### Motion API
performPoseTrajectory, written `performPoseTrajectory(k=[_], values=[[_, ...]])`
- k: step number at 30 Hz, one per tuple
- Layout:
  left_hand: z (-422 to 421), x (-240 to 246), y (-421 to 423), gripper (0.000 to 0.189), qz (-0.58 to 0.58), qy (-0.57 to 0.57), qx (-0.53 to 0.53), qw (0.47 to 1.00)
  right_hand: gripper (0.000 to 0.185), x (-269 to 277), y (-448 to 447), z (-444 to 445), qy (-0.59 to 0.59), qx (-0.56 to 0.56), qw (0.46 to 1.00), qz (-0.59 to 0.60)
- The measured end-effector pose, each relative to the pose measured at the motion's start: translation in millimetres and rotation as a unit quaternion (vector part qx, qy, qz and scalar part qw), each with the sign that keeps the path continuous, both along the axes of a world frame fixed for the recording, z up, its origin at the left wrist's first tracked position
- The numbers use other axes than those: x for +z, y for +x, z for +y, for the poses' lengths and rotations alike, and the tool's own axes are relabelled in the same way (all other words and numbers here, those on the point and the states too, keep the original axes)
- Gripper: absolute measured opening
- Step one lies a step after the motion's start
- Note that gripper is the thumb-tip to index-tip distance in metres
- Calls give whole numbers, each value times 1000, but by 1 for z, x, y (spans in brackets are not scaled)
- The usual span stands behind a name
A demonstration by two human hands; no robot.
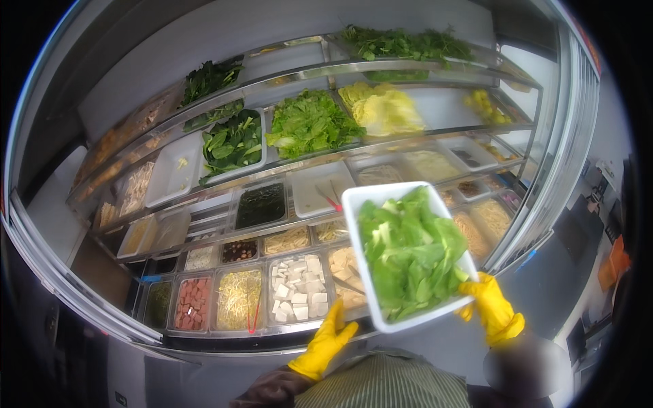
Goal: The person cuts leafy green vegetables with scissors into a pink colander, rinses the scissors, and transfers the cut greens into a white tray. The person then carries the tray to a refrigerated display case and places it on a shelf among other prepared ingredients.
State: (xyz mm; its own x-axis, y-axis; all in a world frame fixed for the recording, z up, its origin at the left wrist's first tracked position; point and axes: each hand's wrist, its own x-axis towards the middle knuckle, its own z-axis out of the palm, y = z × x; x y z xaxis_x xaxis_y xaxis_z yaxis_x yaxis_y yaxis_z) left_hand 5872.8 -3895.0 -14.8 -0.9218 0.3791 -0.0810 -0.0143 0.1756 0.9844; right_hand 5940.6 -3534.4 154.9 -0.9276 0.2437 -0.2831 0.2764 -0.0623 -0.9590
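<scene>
A white plastic tub [359,250] heaped with leafy greens [413,250] is held up before me, tilted. My right hand [492,308], in a yellow rubber glove, grips its lower right corner. Left of the tub, my gloved left hand [326,341] has its fingers apart and holds nothing. That hand is at the front edge of the display case, near a bin of white tofu pieces [300,290] and one of pale yellow slices [347,270] with metal tongs. The tub hides part of the shelves behind it.
Bins of bean sprouts [239,296] and pink cubes [194,304] line the front row. On tiers above are dark seaweed [261,206], a white tray [324,191] with red-handled tongs, lettuce [311,125], yellow cabbage leaves [380,109] and dark greens [232,140]. Metal shelf rails [285,163] cross between tiers.
</scene>
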Motion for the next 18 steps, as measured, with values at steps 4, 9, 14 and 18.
performPoseTrajectory(k=[4, 9, 14, 18], values=[[-48, -77, -11, 103, 209, -435, -78, 872, 21, 17, -5, 18, 30, -80, 996, 24], [-97, -143, -8, 112, 180, -546, -141, 806, 22, 18, -22, 60, 65, -130, 984, 101], [-108, -166, -7, 106, 216, -548, -121, 799, 25, 24, -23, 78, 59, -160, 979, 110], [-108, -167, -9, 107, 250, -536, -107, 799, 28, 37, -21, 64, 91, -192, 972, 96]])
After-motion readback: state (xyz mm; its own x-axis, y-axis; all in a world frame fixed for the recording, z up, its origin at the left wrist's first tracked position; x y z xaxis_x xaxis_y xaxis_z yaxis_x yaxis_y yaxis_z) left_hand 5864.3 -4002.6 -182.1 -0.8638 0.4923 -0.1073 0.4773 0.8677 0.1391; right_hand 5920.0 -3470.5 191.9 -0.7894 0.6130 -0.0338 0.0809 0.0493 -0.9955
